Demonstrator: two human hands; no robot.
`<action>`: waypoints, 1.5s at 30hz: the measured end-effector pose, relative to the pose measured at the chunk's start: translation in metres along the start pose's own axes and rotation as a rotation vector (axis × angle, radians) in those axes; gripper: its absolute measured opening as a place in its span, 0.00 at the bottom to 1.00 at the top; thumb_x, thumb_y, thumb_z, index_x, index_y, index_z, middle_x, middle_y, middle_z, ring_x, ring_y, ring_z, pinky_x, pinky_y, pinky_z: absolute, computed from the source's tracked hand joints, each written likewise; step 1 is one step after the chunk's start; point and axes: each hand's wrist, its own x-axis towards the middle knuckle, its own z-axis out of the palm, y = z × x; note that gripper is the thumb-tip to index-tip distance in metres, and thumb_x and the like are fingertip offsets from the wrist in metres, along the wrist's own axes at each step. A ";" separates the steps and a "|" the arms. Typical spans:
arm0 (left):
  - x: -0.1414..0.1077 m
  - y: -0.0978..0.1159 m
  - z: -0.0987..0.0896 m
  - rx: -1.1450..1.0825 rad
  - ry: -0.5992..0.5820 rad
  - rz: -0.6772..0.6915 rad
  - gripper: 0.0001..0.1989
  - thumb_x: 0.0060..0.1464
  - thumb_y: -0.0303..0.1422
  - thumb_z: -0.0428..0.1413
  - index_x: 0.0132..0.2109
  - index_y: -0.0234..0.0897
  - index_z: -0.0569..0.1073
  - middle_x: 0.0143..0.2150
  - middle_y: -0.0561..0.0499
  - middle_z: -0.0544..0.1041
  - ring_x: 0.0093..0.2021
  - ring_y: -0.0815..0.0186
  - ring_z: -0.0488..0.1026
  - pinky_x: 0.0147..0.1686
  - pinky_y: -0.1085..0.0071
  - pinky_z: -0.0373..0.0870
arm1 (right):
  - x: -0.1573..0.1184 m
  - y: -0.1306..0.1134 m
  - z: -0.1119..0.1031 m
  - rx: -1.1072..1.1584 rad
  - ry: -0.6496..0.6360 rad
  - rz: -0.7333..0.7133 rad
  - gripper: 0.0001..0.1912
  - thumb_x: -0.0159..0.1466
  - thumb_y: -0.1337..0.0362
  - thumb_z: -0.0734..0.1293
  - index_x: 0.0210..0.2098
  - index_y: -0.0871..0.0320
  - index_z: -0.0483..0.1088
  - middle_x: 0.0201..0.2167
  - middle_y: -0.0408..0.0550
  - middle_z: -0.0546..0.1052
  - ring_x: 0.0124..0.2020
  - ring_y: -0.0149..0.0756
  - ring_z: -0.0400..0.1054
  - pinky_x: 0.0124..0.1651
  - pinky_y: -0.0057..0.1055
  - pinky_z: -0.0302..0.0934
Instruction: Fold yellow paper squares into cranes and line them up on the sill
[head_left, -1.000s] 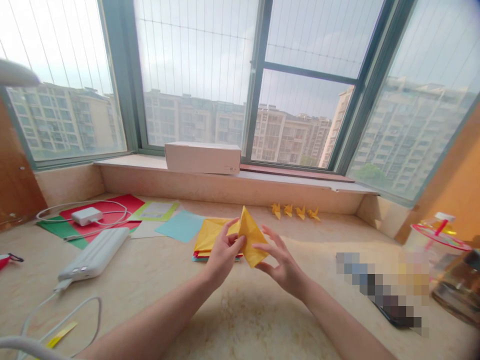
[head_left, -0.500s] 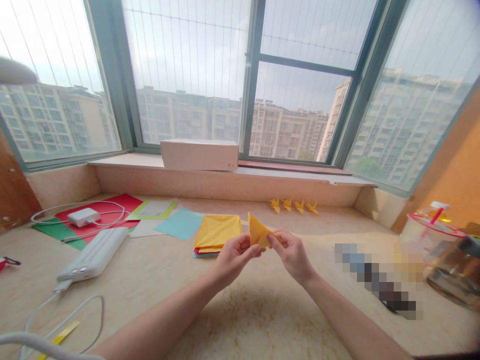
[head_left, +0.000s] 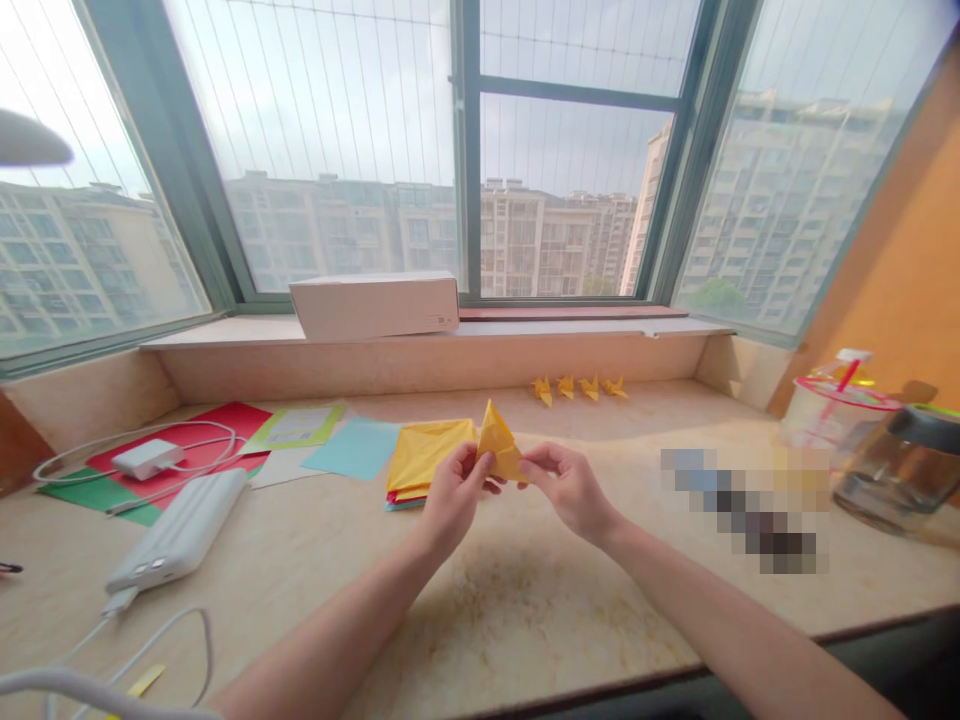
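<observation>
A folded piece of yellow origami paper (head_left: 496, 438), pointed at the top, is held upright above the counter between both hands. My left hand (head_left: 456, 492) pinches its lower left side, thumb in front. At the lower right corner, the thumb and fingers of my right hand (head_left: 568, 484) close on the paper. Just behind my left hand lies a stack of yellow paper (head_left: 427, 455), with red and blue sheets showing under it. Several small folded yellow paper cranes (head_left: 566, 387) stand in a row near the back ledge.
Left on the counter (head_left: 315, 560) are a blue sheet (head_left: 352, 447), red paper (head_left: 225, 425), a charger (head_left: 148, 459), a white power bank (head_left: 180, 530) and cables. A white box (head_left: 375, 305) sits on the sill. To the right are a blurred-out object (head_left: 739, 510) and a glass jug (head_left: 892, 480).
The folded paper has turned, so its point now faces up and its front shows more. My view has shifted and tilted a little, exposing the counter's front edge.
</observation>
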 end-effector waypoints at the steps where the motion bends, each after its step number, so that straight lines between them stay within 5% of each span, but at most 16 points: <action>1: 0.001 -0.002 -0.001 0.005 0.009 0.002 0.17 0.52 0.45 0.62 0.37 0.34 0.72 0.34 0.49 0.77 0.32 0.66 0.75 0.30 0.71 0.73 | -0.001 0.000 0.001 -0.042 -0.002 -0.027 0.14 0.61 0.52 0.70 0.33 0.58 0.75 0.30 0.48 0.80 0.33 0.39 0.74 0.41 0.38 0.69; 5: 0.001 -0.007 -0.001 0.047 -0.046 -0.004 0.18 0.53 0.46 0.60 0.40 0.35 0.73 0.39 0.47 0.77 0.38 0.62 0.75 0.33 0.70 0.74 | -0.004 -0.002 0.003 -0.062 -0.111 -0.116 0.17 0.66 0.50 0.64 0.36 0.58 0.76 0.43 0.51 0.79 0.44 0.41 0.73 0.48 0.38 0.66; 9: -0.002 -0.008 0.001 0.077 -0.108 -0.016 0.17 0.55 0.46 0.59 0.40 0.35 0.72 0.42 0.44 0.77 0.41 0.61 0.75 0.34 0.70 0.74 | -0.004 -0.001 0.003 0.051 -0.155 -0.082 0.15 0.62 0.51 0.69 0.37 0.57 0.71 0.38 0.49 0.78 0.39 0.38 0.74 0.44 0.36 0.68; 17: -0.005 -0.004 0.005 -0.031 0.008 -0.034 0.18 0.53 0.42 0.62 0.43 0.39 0.63 0.42 0.49 0.75 0.40 0.63 0.76 0.37 0.67 0.75 | -0.004 0.000 0.005 0.219 -0.165 -0.043 0.30 0.59 0.57 0.73 0.57 0.49 0.59 0.44 0.48 0.78 0.41 0.38 0.76 0.47 0.41 0.70; 23: -0.007 -0.005 0.001 0.258 0.093 0.110 0.11 0.54 0.40 0.61 0.35 0.37 0.70 0.42 0.47 0.74 0.43 0.61 0.74 0.38 0.69 0.72 | -0.003 0.006 0.008 0.205 -0.212 0.013 0.19 0.59 0.56 0.73 0.48 0.56 0.72 0.37 0.49 0.80 0.41 0.41 0.76 0.49 0.43 0.71; 27: -0.011 0.002 0.004 0.423 0.103 0.152 0.09 0.56 0.38 0.58 0.35 0.36 0.73 0.37 0.48 0.75 0.38 0.62 0.73 0.37 0.69 0.71 | -0.002 0.005 0.009 0.188 -0.192 -0.041 0.17 0.59 0.57 0.73 0.47 0.54 0.75 0.43 0.49 0.78 0.43 0.39 0.74 0.50 0.40 0.71; 37: -0.014 0.009 0.008 0.250 -0.074 0.078 0.15 0.56 0.44 0.59 0.41 0.36 0.75 0.40 0.45 0.79 0.41 0.59 0.77 0.39 0.68 0.72 | -0.001 -0.001 0.004 0.072 -0.167 -0.104 0.16 0.61 0.55 0.72 0.47 0.50 0.78 0.46 0.49 0.73 0.48 0.39 0.71 0.52 0.38 0.70; 45: -0.009 -0.002 0.002 0.221 -0.106 0.089 0.16 0.57 0.44 0.58 0.42 0.35 0.74 0.38 0.46 0.79 0.39 0.60 0.78 0.38 0.68 0.73 | -0.003 -0.002 0.004 0.061 -0.158 -0.105 0.16 0.61 0.57 0.71 0.48 0.52 0.76 0.47 0.49 0.72 0.41 0.35 0.72 0.48 0.37 0.71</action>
